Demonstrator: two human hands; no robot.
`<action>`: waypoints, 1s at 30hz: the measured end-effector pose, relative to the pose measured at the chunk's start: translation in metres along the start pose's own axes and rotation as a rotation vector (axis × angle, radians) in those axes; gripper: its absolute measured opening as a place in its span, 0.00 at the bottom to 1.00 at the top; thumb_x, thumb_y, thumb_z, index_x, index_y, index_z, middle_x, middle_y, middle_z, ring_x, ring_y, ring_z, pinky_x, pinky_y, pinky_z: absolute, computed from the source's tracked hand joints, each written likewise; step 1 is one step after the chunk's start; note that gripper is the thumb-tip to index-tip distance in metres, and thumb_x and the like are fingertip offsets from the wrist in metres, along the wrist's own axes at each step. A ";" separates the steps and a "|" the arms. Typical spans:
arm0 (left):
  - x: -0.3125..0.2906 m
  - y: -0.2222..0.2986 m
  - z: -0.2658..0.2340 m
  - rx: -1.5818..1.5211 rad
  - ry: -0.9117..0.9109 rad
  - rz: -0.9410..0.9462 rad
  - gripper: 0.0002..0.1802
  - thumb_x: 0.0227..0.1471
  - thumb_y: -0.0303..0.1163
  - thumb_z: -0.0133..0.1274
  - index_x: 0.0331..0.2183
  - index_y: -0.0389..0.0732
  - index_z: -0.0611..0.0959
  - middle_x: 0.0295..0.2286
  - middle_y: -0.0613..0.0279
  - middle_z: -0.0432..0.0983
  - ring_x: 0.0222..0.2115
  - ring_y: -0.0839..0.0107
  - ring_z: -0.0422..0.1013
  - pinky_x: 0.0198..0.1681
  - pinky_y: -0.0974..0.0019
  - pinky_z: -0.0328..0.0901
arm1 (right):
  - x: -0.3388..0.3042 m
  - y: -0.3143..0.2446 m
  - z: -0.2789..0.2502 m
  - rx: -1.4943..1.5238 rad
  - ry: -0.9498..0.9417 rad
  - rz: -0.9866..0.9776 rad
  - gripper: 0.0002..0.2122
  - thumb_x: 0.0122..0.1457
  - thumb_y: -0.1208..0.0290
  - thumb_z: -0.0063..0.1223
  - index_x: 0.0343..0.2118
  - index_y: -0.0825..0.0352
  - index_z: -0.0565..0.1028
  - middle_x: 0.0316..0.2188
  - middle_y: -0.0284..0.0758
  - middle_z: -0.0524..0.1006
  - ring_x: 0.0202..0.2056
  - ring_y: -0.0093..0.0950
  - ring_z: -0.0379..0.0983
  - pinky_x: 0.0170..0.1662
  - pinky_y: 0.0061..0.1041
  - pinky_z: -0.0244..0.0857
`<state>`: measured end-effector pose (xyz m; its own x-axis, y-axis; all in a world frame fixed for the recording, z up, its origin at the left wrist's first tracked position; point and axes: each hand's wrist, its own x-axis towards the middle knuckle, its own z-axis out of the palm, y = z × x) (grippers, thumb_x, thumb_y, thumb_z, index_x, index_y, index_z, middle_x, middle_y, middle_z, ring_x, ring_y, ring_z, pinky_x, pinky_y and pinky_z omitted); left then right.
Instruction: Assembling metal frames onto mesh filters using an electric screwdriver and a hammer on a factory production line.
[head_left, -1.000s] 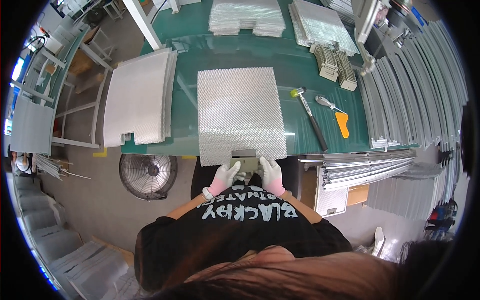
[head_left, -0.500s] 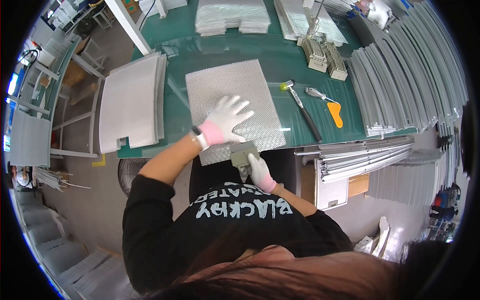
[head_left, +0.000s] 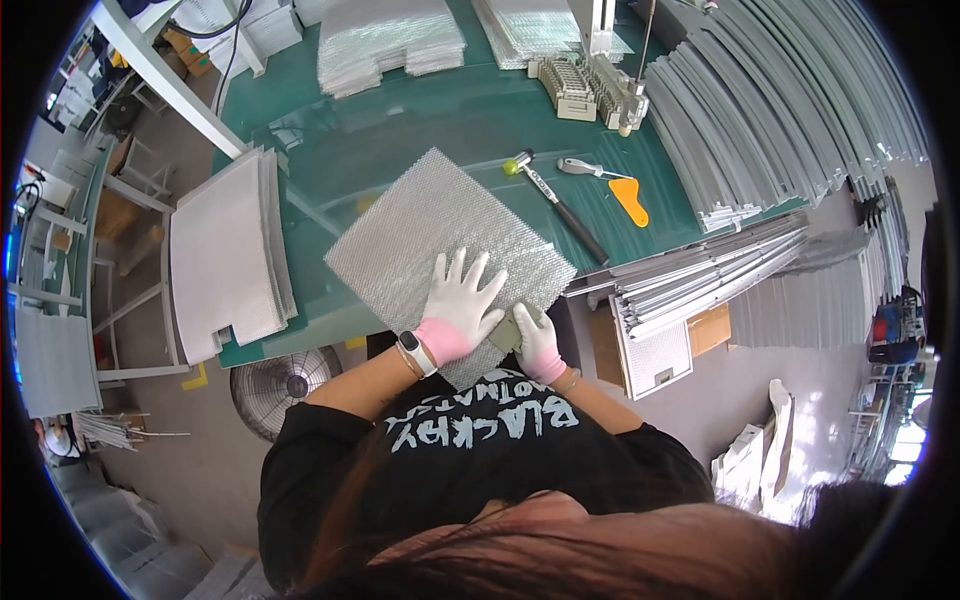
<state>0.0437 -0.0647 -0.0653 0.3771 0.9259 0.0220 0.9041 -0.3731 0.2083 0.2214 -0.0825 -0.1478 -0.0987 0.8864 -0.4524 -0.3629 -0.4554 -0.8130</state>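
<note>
A silver mesh sheet [head_left: 430, 220] lies turned cornerwise on the green table [head_left: 390, 120], its near part reaching past the table's front edge. My left hand [head_left: 461, 303], in a white glove with a pink cuff, rests flat on the near part of the sheet with fingers spread. In my right hand [head_left: 538, 340], gloved the same way, is a small grey-green block [head_left: 507, 334]. That block is against the sheet's near right edge, close to my left thumb; the glove partly hides it.
Right of the sheet lie a hammer [head_left: 560, 205], a screwdriver [head_left: 580, 167] and an orange scraper [head_left: 628, 202]. Beige ribbed blocks [head_left: 567, 90] stand behind them. Stacks of panels [head_left: 225, 260] flank the table left and right [head_left: 770, 110]. A floor fan [head_left: 297, 384] stands below left.
The mesh sheet has turned so a corner points away from me. My left hand has shifted nearer on it, and my right hand has brought the block to its near right edge.
</note>
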 end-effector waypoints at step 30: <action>-0.037 0.031 0.117 -1.657 -0.017 -0.105 0.39 0.63 0.49 0.45 0.63 0.32 0.57 0.63 0.47 0.52 0.60 0.61 0.60 0.62 0.62 0.55 | 0.001 0.025 -0.019 0.184 -0.381 0.109 0.11 0.61 0.62 0.57 0.36 0.62 0.70 0.31 0.29 0.73 0.34 0.22 0.71 0.37 0.25 0.68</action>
<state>0.0812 -0.1170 -0.1743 0.3447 0.9364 -0.0659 -0.2527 0.1601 0.9542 0.2300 -0.0949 -0.1757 -0.4679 0.8173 -0.3362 -0.4871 -0.5559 -0.6735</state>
